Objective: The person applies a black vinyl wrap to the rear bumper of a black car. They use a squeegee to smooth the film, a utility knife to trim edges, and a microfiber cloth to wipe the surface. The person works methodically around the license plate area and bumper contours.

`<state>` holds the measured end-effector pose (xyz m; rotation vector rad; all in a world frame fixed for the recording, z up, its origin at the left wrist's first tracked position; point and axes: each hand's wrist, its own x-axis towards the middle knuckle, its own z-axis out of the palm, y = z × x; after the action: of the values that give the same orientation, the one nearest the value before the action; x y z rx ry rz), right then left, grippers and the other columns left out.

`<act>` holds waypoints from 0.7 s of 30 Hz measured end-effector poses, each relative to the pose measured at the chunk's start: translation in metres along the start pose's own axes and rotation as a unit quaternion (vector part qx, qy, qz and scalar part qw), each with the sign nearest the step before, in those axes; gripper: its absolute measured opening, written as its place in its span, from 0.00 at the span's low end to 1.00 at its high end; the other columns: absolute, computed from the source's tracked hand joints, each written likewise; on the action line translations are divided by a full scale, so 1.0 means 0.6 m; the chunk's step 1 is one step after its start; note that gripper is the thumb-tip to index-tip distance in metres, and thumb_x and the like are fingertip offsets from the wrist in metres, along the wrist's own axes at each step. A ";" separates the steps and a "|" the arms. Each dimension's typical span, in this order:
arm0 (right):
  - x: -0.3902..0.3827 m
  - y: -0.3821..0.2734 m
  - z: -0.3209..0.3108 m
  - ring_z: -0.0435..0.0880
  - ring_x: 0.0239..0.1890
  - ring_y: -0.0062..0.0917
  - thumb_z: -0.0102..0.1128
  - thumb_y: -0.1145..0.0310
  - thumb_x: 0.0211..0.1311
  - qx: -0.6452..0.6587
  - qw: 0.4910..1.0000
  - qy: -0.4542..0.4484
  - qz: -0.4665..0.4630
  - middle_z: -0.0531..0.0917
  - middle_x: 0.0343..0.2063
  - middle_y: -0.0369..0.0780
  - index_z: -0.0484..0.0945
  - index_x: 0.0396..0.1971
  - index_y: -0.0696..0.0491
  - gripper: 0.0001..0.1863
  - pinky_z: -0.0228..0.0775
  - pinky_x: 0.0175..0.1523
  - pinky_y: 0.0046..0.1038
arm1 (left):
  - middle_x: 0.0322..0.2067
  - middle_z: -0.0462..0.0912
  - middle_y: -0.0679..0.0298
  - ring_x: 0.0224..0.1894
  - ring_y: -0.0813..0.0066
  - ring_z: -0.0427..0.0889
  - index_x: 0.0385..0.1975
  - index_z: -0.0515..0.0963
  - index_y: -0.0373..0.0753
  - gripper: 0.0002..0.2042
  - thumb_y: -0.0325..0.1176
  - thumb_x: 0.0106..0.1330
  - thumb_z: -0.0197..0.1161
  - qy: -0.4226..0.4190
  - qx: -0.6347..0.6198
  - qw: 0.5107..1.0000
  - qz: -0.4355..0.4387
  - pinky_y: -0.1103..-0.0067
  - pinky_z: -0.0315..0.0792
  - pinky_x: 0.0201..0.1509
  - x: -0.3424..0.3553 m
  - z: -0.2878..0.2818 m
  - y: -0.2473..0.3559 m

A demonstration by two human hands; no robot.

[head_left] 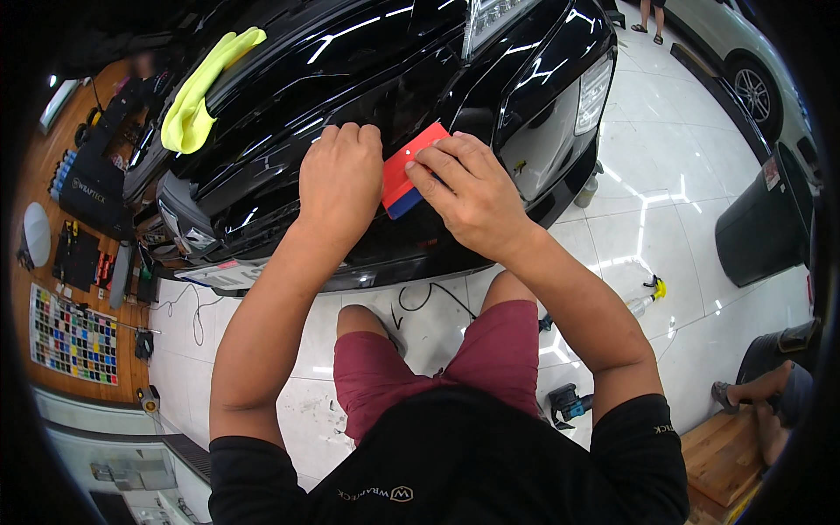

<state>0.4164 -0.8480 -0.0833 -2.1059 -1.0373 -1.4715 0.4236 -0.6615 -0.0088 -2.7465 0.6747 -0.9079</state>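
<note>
My right hand (468, 188) grips a flat red squeegee (404, 162) with a blue edge, its fingers laid over the card's right side. The squeegee is tilted against the glossy front of a black car (367, 96). Close beside it on the left, my left hand (341, 184) is closed, knuckles up, at the same panel. Its fingertips are hidden, so whatever they pinch cannot be made out. A bright yellow cloth or glove (197, 101) lies on the car at the upper left.
A spray bottle with a yellow head (649, 296) and a blue-black power tool (569, 402) are on the white tiled floor (634, 245). A black cable (416, 302) loops below the bumper. A dark bin (763, 219) and a seated person's leg (752, 395) are at the right.
</note>
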 end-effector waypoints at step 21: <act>0.011 0.007 0.007 0.79 0.49 0.36 0.61 0.72 0.51 0.015 1.000 -0.016 -0.006 0.82 0.45 0.44 0.83 0.44 0.60 0.19 0.75 0.57 0.39 | 0.38 0.79 0.60 0.43 0.59 0.77 0.39 0.80 0.36 0.06 0.26 0.64 0.63 -0.021 -0.134 0.986 0.094 0.67 0.70 0.49 0.006 -0.018 -0.033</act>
<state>0.4233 -0.8453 -0.0783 -2.1131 -1.0795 -1.4224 0.4269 -0.6462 0.0076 -2.8531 1.0998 -0.7658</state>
